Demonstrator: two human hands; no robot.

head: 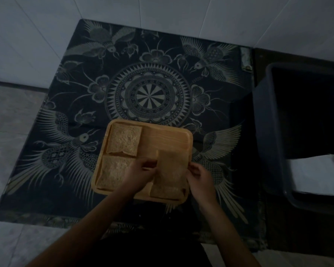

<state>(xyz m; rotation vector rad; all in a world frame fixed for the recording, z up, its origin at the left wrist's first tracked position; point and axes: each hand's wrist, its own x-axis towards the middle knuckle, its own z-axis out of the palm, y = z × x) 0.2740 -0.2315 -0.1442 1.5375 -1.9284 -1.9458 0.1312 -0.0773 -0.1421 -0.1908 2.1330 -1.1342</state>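
Note:
A square wooden tray [168, 135] lies on a dark patterned cloth. One slice of brown bread [123, 140] sits in the tray's far left corner and a second slice [114, 173] lies in the near left corner. A third slice [172, 166] is tilted up over the tray's right side, above another slice [167, 191] lying flat at the near right. My left hand [141, 174] pinches the raised slice's left edge. Its right edge is pinched by my right hand [200, 175].
The dark cloth [148, 89] with a round centre motif and bird patterns covers a low table. A dark plastic bin [268, 120] stands at the right with something white inside. Pale tiled wall and floor surround the table.

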